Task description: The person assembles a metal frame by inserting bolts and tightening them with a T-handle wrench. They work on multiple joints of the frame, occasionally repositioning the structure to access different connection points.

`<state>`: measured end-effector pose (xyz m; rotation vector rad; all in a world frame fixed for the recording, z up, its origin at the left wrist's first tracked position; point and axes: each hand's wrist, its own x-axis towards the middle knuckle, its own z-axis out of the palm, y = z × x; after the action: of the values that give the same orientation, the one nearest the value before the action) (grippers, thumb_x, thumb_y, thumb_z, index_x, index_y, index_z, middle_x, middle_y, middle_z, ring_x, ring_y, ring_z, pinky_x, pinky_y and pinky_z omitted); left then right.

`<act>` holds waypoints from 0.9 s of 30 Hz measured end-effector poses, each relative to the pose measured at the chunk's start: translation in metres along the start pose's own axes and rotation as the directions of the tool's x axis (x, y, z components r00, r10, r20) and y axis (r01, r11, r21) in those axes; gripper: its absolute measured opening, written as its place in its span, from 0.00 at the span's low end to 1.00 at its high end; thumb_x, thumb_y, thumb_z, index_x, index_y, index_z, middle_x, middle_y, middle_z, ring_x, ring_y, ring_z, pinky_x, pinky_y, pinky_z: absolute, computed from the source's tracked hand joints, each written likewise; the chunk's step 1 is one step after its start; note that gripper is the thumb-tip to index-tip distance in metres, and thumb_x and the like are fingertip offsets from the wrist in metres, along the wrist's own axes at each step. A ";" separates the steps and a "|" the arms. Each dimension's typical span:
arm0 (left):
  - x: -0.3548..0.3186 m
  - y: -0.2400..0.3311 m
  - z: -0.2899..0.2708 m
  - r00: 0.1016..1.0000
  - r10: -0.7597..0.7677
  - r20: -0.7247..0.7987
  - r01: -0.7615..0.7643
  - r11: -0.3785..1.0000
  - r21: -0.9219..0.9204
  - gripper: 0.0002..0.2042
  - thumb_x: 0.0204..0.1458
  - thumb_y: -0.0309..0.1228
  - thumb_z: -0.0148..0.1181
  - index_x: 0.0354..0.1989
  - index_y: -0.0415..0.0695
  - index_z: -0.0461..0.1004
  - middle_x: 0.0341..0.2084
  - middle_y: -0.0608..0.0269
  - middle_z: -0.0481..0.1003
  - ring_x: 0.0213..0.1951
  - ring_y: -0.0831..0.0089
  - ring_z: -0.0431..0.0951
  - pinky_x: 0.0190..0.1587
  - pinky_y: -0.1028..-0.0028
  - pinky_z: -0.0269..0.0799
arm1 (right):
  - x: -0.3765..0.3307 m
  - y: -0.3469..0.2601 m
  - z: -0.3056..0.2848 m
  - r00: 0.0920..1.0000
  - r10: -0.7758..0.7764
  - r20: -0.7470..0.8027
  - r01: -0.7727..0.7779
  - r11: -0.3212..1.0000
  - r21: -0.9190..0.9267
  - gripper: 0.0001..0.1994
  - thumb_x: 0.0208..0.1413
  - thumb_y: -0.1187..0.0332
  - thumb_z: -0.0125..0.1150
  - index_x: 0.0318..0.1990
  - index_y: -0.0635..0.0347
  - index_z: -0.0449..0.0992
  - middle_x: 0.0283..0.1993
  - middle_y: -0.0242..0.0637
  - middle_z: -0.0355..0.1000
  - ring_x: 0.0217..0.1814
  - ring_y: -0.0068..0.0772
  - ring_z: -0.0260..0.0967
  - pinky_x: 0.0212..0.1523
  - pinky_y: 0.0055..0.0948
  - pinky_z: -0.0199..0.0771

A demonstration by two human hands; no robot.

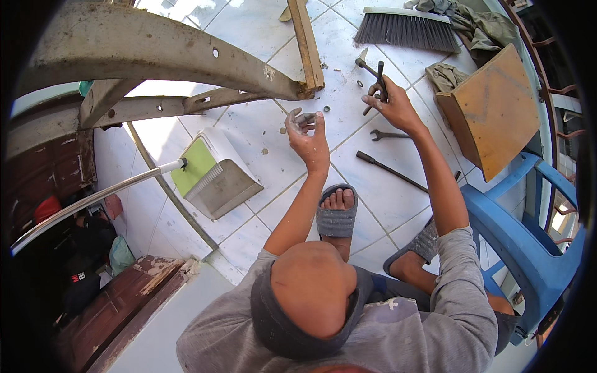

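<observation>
In my right hand (pixel 398 110) is a dark T-handle socket wrench (pixel 380 79), held above the tiled floor with the fingers closed round it. My left hand (pixel 307 138) is raised below the end of a rusty metal frame (pixel 186 46). Its fingers are curled but apart from the thumb, and nothing shows in them. A small nut (pixel 326 109) lies near the left thumb. A ring-shaped washer or nut (pixel 359 83) is on the tiles close to the socket wrench. Beneath my right forearm lie an open-end wrench (pixel 387 135) and a long dark bar (pixel 388 169).
A wooden plank (pixel 305 43) meets the frame's end. Left of my feet sits a green and grey dustpan (pixel 214 177) with a long handle. A brush head (pixel 407 31), cloths (pixel 482 28), a wooden box-like piece (pixel 494 112) and a blue plastic chair (pixel 510 230) stand along the right.
</observation>
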<state>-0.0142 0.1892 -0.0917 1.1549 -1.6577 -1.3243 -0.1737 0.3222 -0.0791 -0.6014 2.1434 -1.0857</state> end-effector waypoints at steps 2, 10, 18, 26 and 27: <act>0.017 -0.023 -0.032 0.993 -0.118 -0.030 0.122 0.974 0.194 0.19 0.52 0.35 0.71 0.44 0.33 0.74 0.31 0.55 0.78 0.34 0.71 0.79 0.37 0.72 0.75 | -0.016 -0.003 0.001 0.996 -0.033 -0.085 0.029 0.998 -0.048 0.21 0.50 0.55 0.73 0.38 0.63 0.72 0.27 0.35 0.65 0.27 0.31 0.59 0.31 0.33 0.63; 0.088 -0.051 -0.019 0.983 -0.015 0.184 -0.128 0.661 0.740 0.30 0.47 0.54 0.67 0.38 0.33 0.78 0.31 0.40 0.79 0.36 0.46 0.81 0.45 0.53 0.74 | -0.050 -0.013 0.034 0.966 -0.095 -0.239 0.161 0.948 0.274 0.17 0.69 0.59 0.52 0.36 0.68 0.70 0.18 0.37 0.58 0.22 0.25 0.51 0.24 0.34 0.57; 0.058 -0.011 -0.093 0.967 -0.219 0.129 0.127 0.855 0.503 0.17 0.50 0.38 0.70 0.40 0.36 0.77 0.24 0.58 0.76 0.26 0.72 0.73 0.31 0.71 0.69 | -0.043 -0.036 0.123 0.953 -0.256 -0.162 0.255 0.967 -0.026 0.12 0.66 0.63 0.51 0.39 0.65 0.65 0.24 0.57 0.72 0.29 0.64 0.72 0.30 0.56 0.69; 0.009 -0.019 -0.165 0.979 -0.206 0.006 0.191 0.919 0.344 0.09 0.57 0.29 0.63 0.41 0.37 0.75 0.21 0.68 0.70 0.19 0.83 0.64 0.23 0.78 0.61 | -0.047 -0.033 0.126 0.959 -0.191 -0.209 0.200 0.979 0.024 0.14 0.67 0.61 0.50 0.40 0.67 0.69 0.23 0.57 0.72 0.27 0.63 0.72 0.28 0.55 0.69; 0.008 0.002 -0.154 0.986 -0.163 -0.018 0.162 0.946 0.281 0.09 0.58 0.29 0.63 0.41 0.37 0.74 0.21 0.69 0.70 0.19 0.83 0.64 0.23 0.79 0.61 | -0.050 -0.040 0.121 0.948 -0.201 -0.246 0.232 0.967 0.106 0.13 0.68 0.62 0.50 0.39 0.67 0.69 0.22 0.57 0.72 0.26 0.63 0.72 0.27 0.54 0.68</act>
<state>0.1228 0.1293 -0.0552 1.4838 -1.8302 -1.2154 -0.0476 0.2684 -0.0829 -0.6877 2.2170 -1.4734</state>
